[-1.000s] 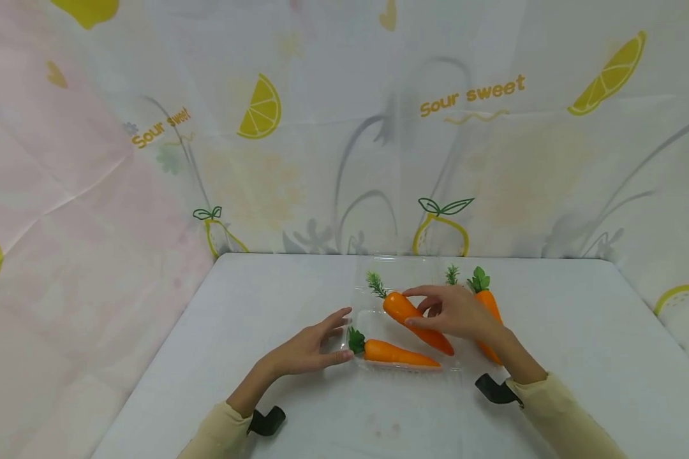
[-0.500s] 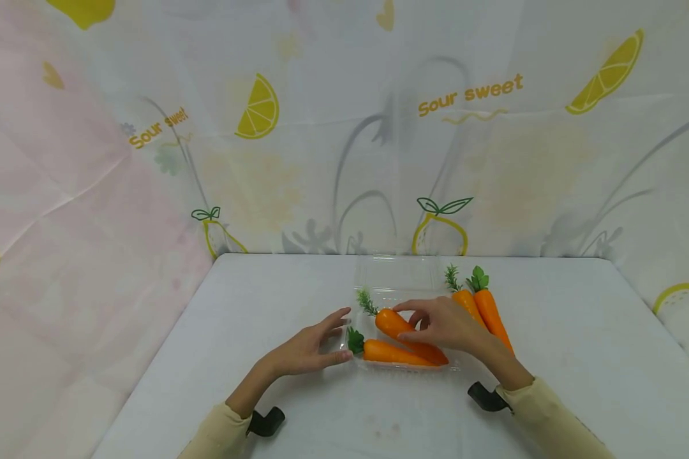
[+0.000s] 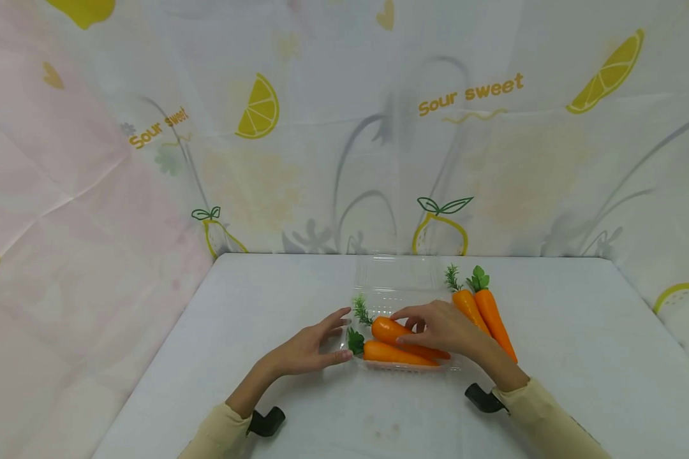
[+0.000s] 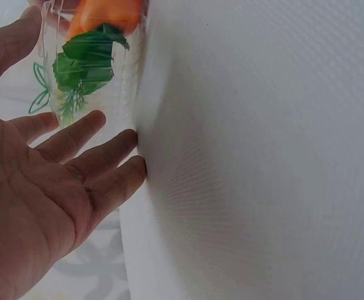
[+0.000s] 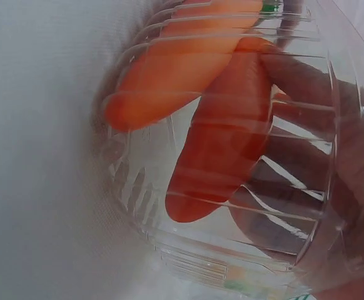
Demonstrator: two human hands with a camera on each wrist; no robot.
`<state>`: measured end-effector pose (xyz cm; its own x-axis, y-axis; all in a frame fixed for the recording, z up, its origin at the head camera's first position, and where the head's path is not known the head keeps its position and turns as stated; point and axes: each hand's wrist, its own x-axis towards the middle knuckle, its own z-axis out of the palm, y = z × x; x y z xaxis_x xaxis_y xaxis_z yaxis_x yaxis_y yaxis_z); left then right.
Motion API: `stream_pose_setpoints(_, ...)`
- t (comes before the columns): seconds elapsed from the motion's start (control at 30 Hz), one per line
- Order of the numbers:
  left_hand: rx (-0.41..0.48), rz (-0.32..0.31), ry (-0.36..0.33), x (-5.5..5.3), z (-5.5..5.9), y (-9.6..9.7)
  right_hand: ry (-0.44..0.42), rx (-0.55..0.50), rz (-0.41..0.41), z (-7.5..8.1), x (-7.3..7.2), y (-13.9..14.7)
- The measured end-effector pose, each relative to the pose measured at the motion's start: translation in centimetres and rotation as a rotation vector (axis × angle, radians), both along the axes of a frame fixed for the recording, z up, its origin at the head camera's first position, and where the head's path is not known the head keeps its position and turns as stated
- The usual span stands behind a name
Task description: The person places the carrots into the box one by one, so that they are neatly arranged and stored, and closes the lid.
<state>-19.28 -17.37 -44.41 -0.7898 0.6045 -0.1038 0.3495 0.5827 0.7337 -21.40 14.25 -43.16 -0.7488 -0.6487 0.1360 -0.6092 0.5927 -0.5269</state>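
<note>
A clear plastic box (image 3: 356, 364) stands on the table with its lid (image 3: 399, 273) folded back behind it. Along its near side lies a carrot (image 3: 393, 352) with broad green leaves. Just behind that one, a second carrot (image 3: 386, 328) with feathery leaves rests in the box, pinched by my right hand (image 3: 444, 326) between thumb and fingers. The right wrist view shows both carrot tips through the ribbed wall. My left hand (image 3: 307, 347) is at the box's left end, fingers loosely spread; the left wrist view shows its palm (image 4: 32, 194) with nothing held.
Two more carrots, one with feathery leaves (image 3: 467, 308) and one with broad leaves (image 3: 494, 322), lie side by side on the white table (image 3: 252, 287) right of the box. A lemon-printed cloth (image 3: 321, 159) hangs behind the table's far edge.
My right hand has lowered the feathery-leaved carrot, moving it slightly left and toward me, into the box beside the other carrot. My left hand has stayed in place.
</note>
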Motion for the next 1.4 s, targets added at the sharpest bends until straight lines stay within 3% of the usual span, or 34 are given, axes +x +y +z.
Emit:
stream_pose_setpoints(0.47,0.011,-0.003,0.001,-0.1,0.0,-0.1,0.023,0.04,0.026,-0.4,-0.1,-0.2)
stream_pose_setpoints(0.77,0.001,-0.001,0.002,0.0,-0.1,-0.1,0.019,0.105,-0.007,-0.5,0.3,-0.7)
stream_pose_setpoints(1.03,0.002,-0.002,0.006,0.0,0.0,-0.1,-0.039,0.118,0.009,-0.2,0.2,-0.5)
stream_pose_setpoints(1.4,-0.004,0.01,-0.001,0.2,0.0,-0.1,-0.037,0.046,-0.011,0.9,0.5,0.7)
